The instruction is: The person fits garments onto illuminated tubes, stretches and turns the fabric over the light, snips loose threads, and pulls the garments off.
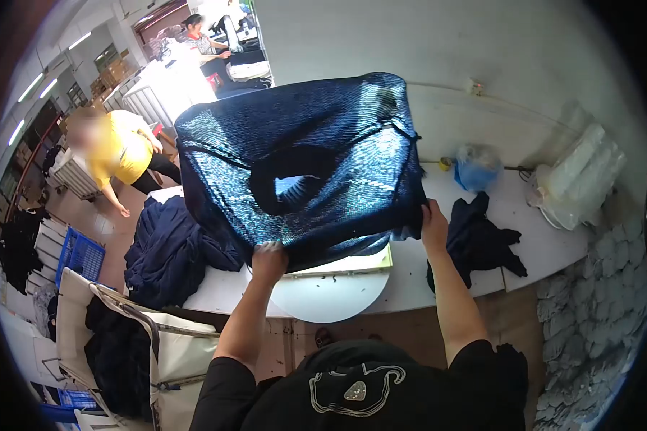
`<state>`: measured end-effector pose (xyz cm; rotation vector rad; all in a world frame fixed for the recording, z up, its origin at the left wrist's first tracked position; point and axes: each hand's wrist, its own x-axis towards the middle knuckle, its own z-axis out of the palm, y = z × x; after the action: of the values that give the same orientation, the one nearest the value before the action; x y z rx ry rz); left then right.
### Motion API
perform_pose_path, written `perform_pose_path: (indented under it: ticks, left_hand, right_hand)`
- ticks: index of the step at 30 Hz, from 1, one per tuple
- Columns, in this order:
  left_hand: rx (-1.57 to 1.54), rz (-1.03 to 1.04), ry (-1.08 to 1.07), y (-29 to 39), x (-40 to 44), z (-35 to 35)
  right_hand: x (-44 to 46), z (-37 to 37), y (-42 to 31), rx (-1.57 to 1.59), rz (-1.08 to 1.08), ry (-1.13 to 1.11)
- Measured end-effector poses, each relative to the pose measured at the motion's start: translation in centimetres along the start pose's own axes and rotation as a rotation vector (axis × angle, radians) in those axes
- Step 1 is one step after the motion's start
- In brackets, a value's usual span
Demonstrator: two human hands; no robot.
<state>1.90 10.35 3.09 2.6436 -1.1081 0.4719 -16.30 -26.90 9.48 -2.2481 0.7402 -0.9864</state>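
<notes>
Ahead at twelve o'clock, the left hand (269,263) and right hand (433,225) both clamp the near edge of a dark-blue knitted garment (287,111); a crumpled navy fabric pile (164,251) lies at ten o'clock.

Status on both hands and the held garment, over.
Left hand, right hand gripping dark blue garment. Garment spread out, light showing through. Nothing visible in the way.

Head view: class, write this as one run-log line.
left hand: gripping dark garment; right hand: gripping same garment; garment: spread, light showing through; table: dark clothes pile
</notes>
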Motion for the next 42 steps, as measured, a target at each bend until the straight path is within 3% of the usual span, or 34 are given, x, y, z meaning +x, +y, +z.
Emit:
perform_pose_path:
  ticks: [6, 8, 10, 12, 14, 17, 24, 25, 27, 29, 32, 36, 39, 42]
  left_hand:
    - [0.035, -0.051, 0.036, 0.3, -0.6, -1.2]
    - [0.018, -0.045, 0.044, 0.6, -0.6, -2.4]
    - [-0.003, -0.037, 0.067, 1.0, -0.5, -3.3]
    - [-0.054, -0.095, 0.051, 1.3, -0.5, -4.2]
    - [-0.064, -0.149, 0.009, 1.2, -0.4, -5.0]
    - [-0.054, -0.136, 0.009, 0.4, -0.9, -5.3]
    - [-0.060, -0.104, 0.042, 1.0, -1.6, -5.4]
    - [-0.059, -0.084, 0.047, 1.3, -1.7, -5.2]
    - [-0.033, -0.055, 0.030, 1.7, -2.0, -5.0]
    - [-0.005, -0.047, 0.001, 1.9, -2.0, -4.3]
    - [0.010, -0.031, -0.020, 2.0, -1.9, -3.4]
    - [0.033, -0.014, -0.016, 1.7, -1.1, -1.9]
    - [0.007, -0.016, -0.020, 1.2, -0.8, -1.3]
    - [0.020, -0.015, -0.037, 1.1, -0.6, -0.8]
  right_hand:
    - [3.2, -8.2, -3.3, 0.203, -0.149, 0.016]
    - [6.6, -10.4, -6.2, 0.255, -0.431, 0.078]
    - [8.9, -13.3, -12.1, 0.286, -0.499, -0.036]
    - [11.0, -14.4, -16.4, 0.202, -0.737, -0.051]
    - [13.0, -13.9, -19.0, 0.132, -0.957, 0.042]
    - [15.2, -12.9, -20.2, 0.025, -1.018, 0.035]
    - [14.6, -14.3, -16.7, 0.171, -0.913, -0.005]
    - [13.9, -15.1, -15.7, 0.123, -0.780, -0.115]
    - [12.3, -15.2, -12.3, 0.232, -0.655, -0.088]
    - [11.5, -14.0, -6.7, 0.113, -0.407, -0.177]
    - [9.7, -9.0, 3.6, 0.088, -0.295, -0.199]
    - [7.6, -4.8, 3.9, 0.112, -0.149, -0.152]
    - [6.7, -3.6, -1.6, 0.064, -0.246, 0.080]
    - [5.4, -2.0, -7.2, 0.082, -0.622, 0.356]
